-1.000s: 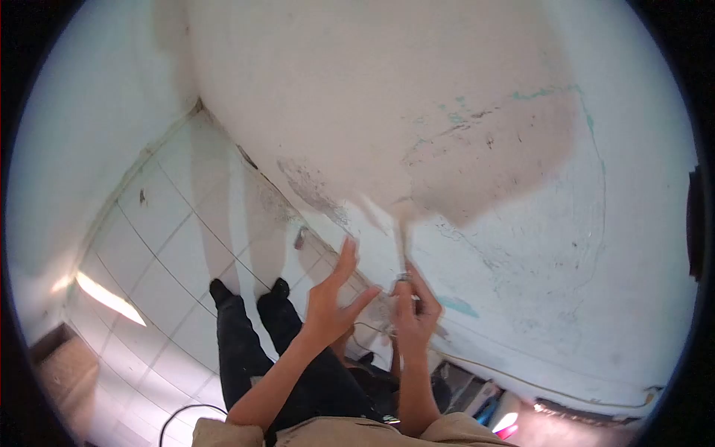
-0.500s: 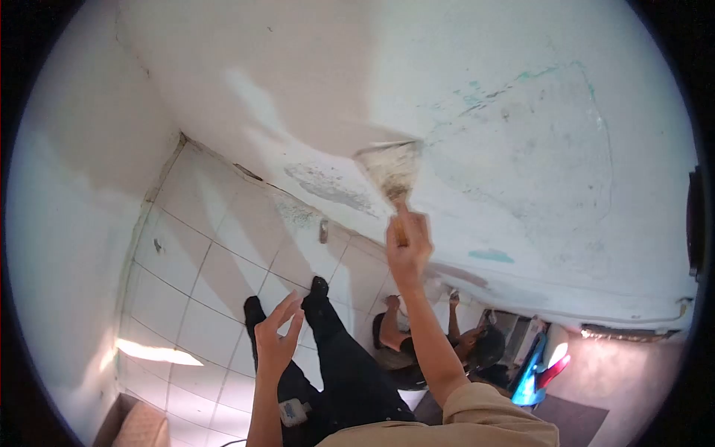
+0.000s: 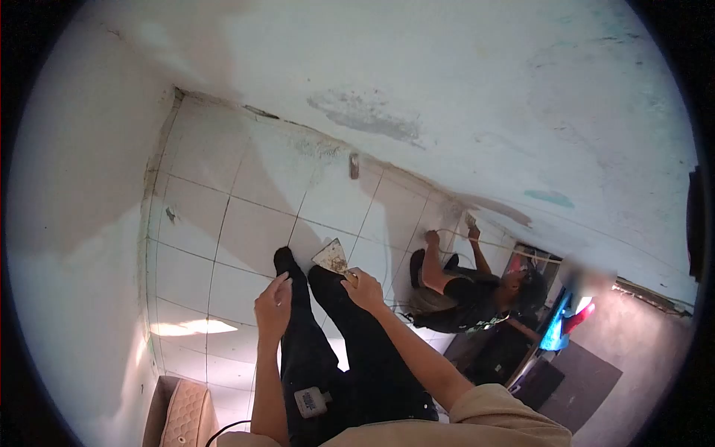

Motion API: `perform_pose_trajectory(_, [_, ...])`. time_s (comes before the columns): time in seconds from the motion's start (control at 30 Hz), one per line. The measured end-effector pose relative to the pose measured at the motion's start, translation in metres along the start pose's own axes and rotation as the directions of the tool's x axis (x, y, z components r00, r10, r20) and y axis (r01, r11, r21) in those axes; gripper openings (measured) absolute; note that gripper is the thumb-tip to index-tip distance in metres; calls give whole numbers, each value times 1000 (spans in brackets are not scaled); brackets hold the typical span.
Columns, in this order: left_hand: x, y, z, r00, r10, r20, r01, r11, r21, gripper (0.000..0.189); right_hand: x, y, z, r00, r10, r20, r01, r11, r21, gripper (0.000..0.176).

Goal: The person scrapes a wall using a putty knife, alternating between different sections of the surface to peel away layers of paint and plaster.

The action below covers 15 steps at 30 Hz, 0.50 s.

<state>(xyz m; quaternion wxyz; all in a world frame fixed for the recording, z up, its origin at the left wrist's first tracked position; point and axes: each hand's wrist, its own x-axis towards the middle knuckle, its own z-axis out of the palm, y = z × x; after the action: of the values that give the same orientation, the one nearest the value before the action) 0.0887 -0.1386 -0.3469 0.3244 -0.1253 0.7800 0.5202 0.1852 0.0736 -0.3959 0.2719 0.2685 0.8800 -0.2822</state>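
My right hand (image 3: 363, 289) is closed around the handle of a putty knife (image 3: 331, 257). Its wide blade is smeared with pale residue and points up and left, over the floor tiles near my foot, away from the wall. My left hand (image 3: 273, 304) hovers in front of my dark trouser leg, its fingers curled together with nothing visible in them. Ahead rises the white wall (image 3: 462, 89), bearing a grey scraped patch (image 3: 365, 115) low down near the floor and a bluish-green mark (image 3: 550, 198) farther right.
A co-worker (image 3: 477, 294) crouches by the wall at right, holding a scraper-like tool (image 3: 471, 221). White floor tiles (image 3: 257, 231) meet a side wall at left. A small brown object (image 3: 354, 165) lies near the wall's base. A quilted mattress-like item (image 3: 190, 413) stands at lower left.
My right hand has brought the putty knife down from the wall. My left hand's fingers have curled in. The view has tilted lower, showing more floor and the co-worker.
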Motion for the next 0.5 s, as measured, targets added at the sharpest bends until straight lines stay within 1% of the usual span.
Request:
perform_pose_trajectory(0.03, [5, -9, 12, 1000, -14, 9, 14, 1000, 8, 25, -6, 5, 10, 996, 77, 44, -78, 997, 21, 48])
perform_pose_trajectory(0.07, [12, -21, 27, 999, -11, 40, 13, 999, -37, 25, -9, 8, 18, 984, 151, 90, -155, 987, 37, 46])
perform_pose_trajectory(0.1, [18, -34, 41, 997, -8, 71, 14, 996, -83, 25, -9, 15, 29, 981, 164, 103, -169, 985, 38, 46])
perform_pose_trajectory(0.13, [22, -44, 54, 996, -28, 81, 34, 997, -75, 25, -10, 27, 44, 967, 225, 120, -237, 966, 101, 45])
perform_pose_trajectory(0.17, [28, -54, 67, 992, -18, 126, 18, 1000, -2, 26, -10, 39, 60, 949, 284, 140, -305, 938, 165, 44])
perform_pose_trajectory(0.2, [34, -66, 79, 985, -11, 173, -1, 997, 71, 27, -7, 49, 77, 922, 353, 160, -379, 907, 183, 44])
perform_pose_trajectory(0.23, [42, -82, 93, 982, -31, 185, 16, 996, 85, 27, -4, 55, 87, 913, 368, 178, -398, 899, 185, 44])
perform_pose_trajectory(0.3, [61, -110, 116, 969, -29, 245, 10, 997, 80, 28, 5, 66, 108, 944, 321, 80, -331, 912, 243, 46])
perform_pose_trajectory(0.33, [72, -115, 122, 966, -48, 253, 24, 995, 98, 28, 12, 69, 112, 944, 317, 94, -331, 907, 261, 47])
perform_pose_trajectory(0.37, [85, -120, 127, 936, -168, 309, 173, 985, 10, 29, 22, 73, 116, 945, 310, 108, -328, 903, 279, 47])
perform_pose_trajectory(0.4, [98, -126, 133, 887, -276, 369, 324, 944, -71, 30, 33, 71, 109, 931, 310, 194, -358, 881, 309, 45])
perform_pose_trajectory(0.43, [108, -127, 138, 891, -294, 345, 373, 908, -192, 29, 45, 73, 108, 927, 312, 209, -366, 875, 317, 45])
perform_pose_trajectory(0.5, [133, -128, 138, 882, -377, 283, 428, 891, -148, 28, 74, 81, 111, 906, 318, 279, -399, 863, 310, 42])
